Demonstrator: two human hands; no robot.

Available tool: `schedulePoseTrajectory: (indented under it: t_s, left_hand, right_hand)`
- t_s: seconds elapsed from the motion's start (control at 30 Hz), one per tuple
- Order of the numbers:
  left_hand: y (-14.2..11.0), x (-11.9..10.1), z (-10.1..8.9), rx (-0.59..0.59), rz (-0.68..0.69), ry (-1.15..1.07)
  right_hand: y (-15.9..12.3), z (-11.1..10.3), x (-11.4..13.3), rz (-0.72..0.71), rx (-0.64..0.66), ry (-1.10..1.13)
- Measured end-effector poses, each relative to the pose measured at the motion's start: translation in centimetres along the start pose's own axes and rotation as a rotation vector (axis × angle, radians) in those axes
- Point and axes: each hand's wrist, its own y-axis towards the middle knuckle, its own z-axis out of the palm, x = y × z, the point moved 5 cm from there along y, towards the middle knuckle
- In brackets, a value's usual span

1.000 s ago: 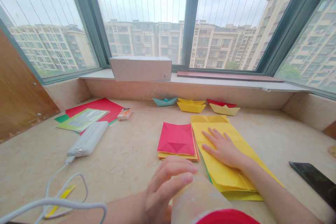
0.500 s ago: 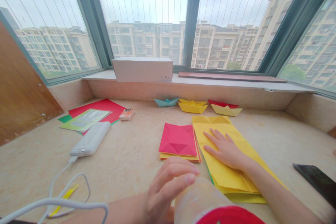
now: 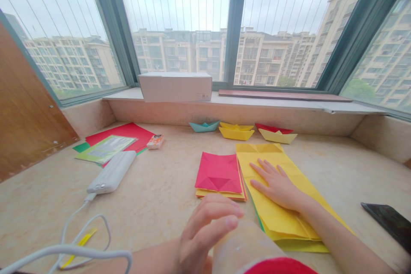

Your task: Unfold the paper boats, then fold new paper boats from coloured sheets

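1. The yellow origami paper (image 3: 276, 212) is folded into a long, flat, layered strip, with creased triangular folds at its far end and a thin green edge showing along its near left side.
2. It lies on the right-centre of the stone window ledge (image 3: 160, 209), angled from far left to near right.
3. The right hand (image 3: 278, 186) presses flat on the paper, its fingers (image 3: 263, 167) spread open and gripping nothing.
4. The left hand (image 3: 207, 227) is just near the strip's left side, its fingers (image 3: 218, 209) loosely curled around nothing. It is not touching the strip.
5. Just left of the strip, a pink folded paper (image 3: 218, 173) sits on a yellow sheet (image 3: 218, 195).
6. On the far side, a teal paper boat (image 3: 204, 126), a yellow paper boat (image 3: 236, 133) and a red-and-yellow paper boat (image 3: 276, 136) stand in a row.
7. To the left lie a white power bank (image 3: 112, 172) and its white cable (image 3: 86, 239); to the right lies a dark phone (image 3: 388, 224).
8. Compared with a second ago, the whole scene sits slightly lower and further right in view, while both hands keep the same pose.
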Motion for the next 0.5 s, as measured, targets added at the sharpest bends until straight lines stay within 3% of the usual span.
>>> schedulePoseTrajectory:
  t_s: [0.5]
  left_hand:
    - [-0.66, 0.70, 0.28, 0.077, -0.020, 0.013]
  right_hand:
    - [-0.01, -0.13, 0.15, 0.002, 0.009, 0.015]
